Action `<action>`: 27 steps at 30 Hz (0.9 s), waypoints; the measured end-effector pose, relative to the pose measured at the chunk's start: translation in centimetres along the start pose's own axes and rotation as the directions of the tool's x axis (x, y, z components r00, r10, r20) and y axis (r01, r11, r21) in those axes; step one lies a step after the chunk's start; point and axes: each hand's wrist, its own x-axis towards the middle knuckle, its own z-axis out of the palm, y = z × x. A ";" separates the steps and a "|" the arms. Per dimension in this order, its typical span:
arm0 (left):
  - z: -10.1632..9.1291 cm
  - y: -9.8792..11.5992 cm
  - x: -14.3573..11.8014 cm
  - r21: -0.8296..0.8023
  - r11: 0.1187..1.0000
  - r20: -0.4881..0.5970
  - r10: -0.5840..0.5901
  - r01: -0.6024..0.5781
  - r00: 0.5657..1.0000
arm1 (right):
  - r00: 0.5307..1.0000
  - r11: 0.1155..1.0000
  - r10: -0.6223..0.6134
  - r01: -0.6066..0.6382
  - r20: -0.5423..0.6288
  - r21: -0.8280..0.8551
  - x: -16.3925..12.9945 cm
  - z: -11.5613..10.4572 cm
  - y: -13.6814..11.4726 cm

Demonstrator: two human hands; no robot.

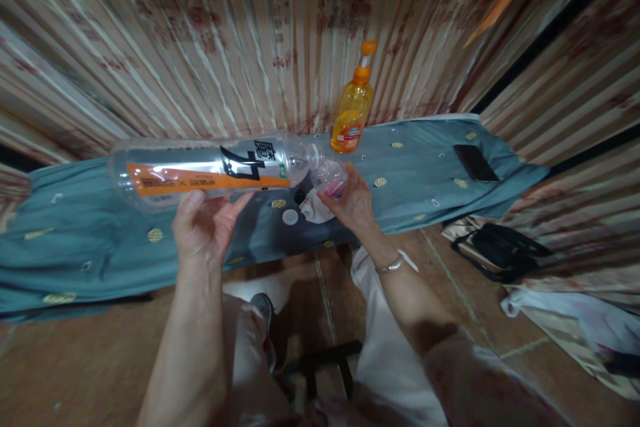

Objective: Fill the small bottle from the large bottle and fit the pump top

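A large clear plastic bottle (pixel 200 173) with a silver and orange label is held on its side above the table. My left hand (pixel 204 223) is closed on it from below. My right hand (pixel 354 200) is closed on a small clear plastic bottle (pixel 330 177) with a pink mark. The necks of the two bottles meet or nearly meet; I cannot tell whether they touch. Below them lie a crumpled white cloth or tissue (pixel 316 209) and a round white cap (pixel 290 217). A small dark round thing (pixel 300 195) is partly hidden there.
A pump bottle of orange liquid (pixel 353 110) stands behind on the table with a teal cloth (pixel 405 173). A black phone (pixel 475 163) lies at the right. A black bag (pixel 500 250) is low on the right. Patterned curtains (pixel 225 47) hang behind the table.
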 end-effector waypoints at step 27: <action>0.2 0.3 -0.2 0.045 0.999 -0.025 -0.012 0.013 1.000 | 1.000 1.000 0.011 -0.011 -0.003 0.007 0.0 0.0 -0.1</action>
